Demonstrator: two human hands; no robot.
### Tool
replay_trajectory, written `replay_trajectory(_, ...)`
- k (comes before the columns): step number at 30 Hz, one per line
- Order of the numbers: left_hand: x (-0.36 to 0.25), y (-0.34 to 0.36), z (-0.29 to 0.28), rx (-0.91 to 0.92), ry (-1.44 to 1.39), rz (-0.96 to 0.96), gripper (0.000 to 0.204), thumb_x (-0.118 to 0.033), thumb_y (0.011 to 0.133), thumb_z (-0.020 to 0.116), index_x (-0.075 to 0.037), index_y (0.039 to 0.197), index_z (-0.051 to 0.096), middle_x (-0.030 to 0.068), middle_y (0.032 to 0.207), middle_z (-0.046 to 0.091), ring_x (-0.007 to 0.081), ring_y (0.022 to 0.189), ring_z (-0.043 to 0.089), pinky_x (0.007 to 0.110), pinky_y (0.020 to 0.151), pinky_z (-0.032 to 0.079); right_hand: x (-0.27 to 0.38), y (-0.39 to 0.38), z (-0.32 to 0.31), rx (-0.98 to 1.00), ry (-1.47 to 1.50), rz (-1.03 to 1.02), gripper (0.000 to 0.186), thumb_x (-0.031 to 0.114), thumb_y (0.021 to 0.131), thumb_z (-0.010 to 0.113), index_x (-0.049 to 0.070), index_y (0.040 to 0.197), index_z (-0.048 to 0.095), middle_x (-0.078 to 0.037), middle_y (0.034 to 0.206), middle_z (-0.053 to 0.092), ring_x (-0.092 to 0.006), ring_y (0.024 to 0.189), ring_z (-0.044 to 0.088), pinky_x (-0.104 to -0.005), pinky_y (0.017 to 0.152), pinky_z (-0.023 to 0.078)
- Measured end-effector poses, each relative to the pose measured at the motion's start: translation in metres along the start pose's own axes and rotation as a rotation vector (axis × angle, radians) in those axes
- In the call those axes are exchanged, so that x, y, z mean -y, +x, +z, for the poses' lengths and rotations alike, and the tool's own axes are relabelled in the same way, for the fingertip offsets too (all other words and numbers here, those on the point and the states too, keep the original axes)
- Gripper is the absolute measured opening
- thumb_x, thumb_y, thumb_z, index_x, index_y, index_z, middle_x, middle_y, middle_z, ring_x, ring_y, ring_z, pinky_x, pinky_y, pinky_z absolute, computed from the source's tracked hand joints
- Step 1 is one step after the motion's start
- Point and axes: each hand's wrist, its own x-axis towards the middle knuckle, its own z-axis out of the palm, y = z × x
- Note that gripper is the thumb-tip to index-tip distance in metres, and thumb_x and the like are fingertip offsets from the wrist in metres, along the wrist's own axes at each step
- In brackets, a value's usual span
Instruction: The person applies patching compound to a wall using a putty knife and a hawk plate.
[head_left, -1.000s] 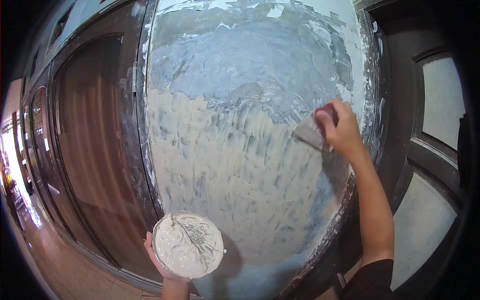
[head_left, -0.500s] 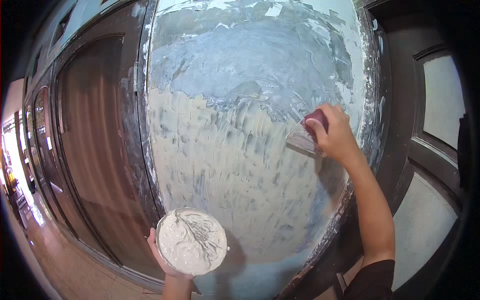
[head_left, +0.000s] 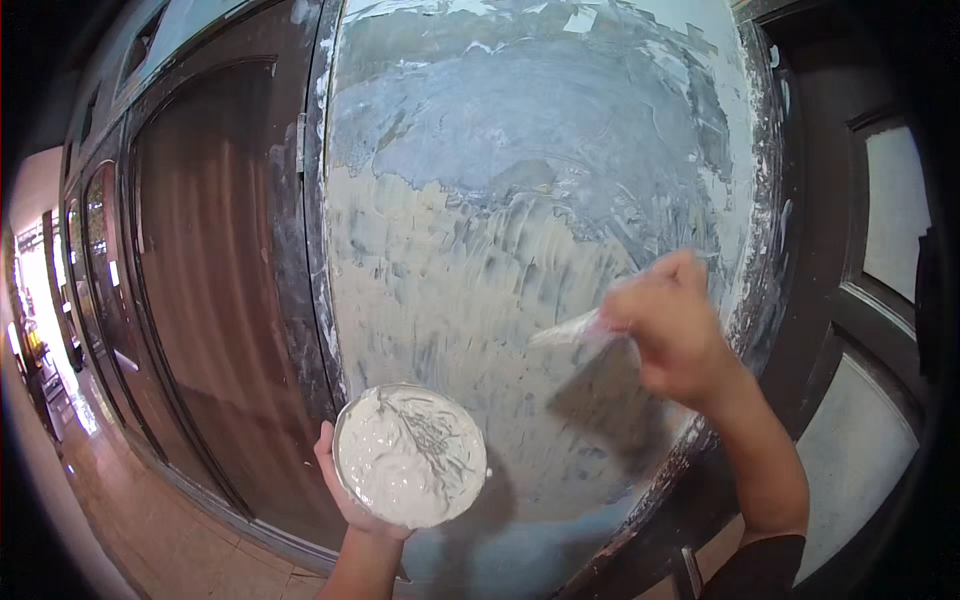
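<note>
My left hand holds a round tub of creamy, off-white paste low at the centre-left, its surface ridged and glossy. My right hand, smeared by motion, grips a scraper whose paste-streaked blade points left and is tilted; its handle is hidden by my fingers. The scraper is over the lower right part of a wall panel, which is coated with streaky beige filler below and patchy blue-grey above. A shadow falls beneath my right hand; I cannot tell whether the blade touches the panel.
A dark wooden door with a long glazed panel borders the panel on the left. A dark frame with pale insets stands at the right. A tiled floor runs along the left toward a bright opening.
My right hand has moved down and turned, showing its back, with the scraper now angled leftward. My left hand and the tub sit higher and farther right; the whole view has shifted slightly rightward.
</note>
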Motion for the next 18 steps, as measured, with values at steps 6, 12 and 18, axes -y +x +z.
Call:
replay_trajectory(6, 0.0, 0.006, 0.008, 0.068, -0.034, -0.054, 0.072, -0.062, 0.098, 0.039, -0.003, 0.133, 0.06, 0.0163, 0.131, 0.064, 0.0362, 0.115, 0.063, 0.051, 0.1, 0.051, 0.066, -0.007, 0.026, 0.06, 0.084, -0.349, 0.025, 0.018, 0.079, 0.063, 0.02, 0.103, 0.067, 0.005, 0.093, 0.06, -0.0233, 0.1, 0.051, -0.0419, 0.084, 0.036)
replay_trajectory(12, -0.007, 0.002, -0.005, 0.051, -0.021, -0.057, 0.072, -0.061, 0.099, 0.038, -0.002, 0.133, 0.059, 0.0178, 0.131, 0.064, 0.0356, 0.116, 0.063, 0.049, 0.101, 0.051, 0.085, -0.003, 0.034, 0.174, 0.167, -0.421, 0.019, 0.019, 0.079, 0.061, 0.012, 0.097, 0.062, -0.001, 0.088, 0.054, -0.0271, 0.106, 0.054, -0.0446, 0.096, 0.048)
replay_trajectory(18, -0.014, -0.003, -0.014, 0.039, -0.024, -0.098, 0.068, -0.058, 0.099, 0.039, -0.003, 0.131, 0.06, 0.0148, 0.128, 0.065, 0.0331, 0.114, 0.063, 0.047, 0.099, 0.051, 0.098, 0.003, 0.042, 0.264, 0.241, -0.401, 0.014, 0.017, 0.08, 0.06, 0.012, 0.093, 0.06, -0.002, 0.088, 0.055, -0.0283, 0.104, 0.054, -0.0443, 0.095, 0.047)
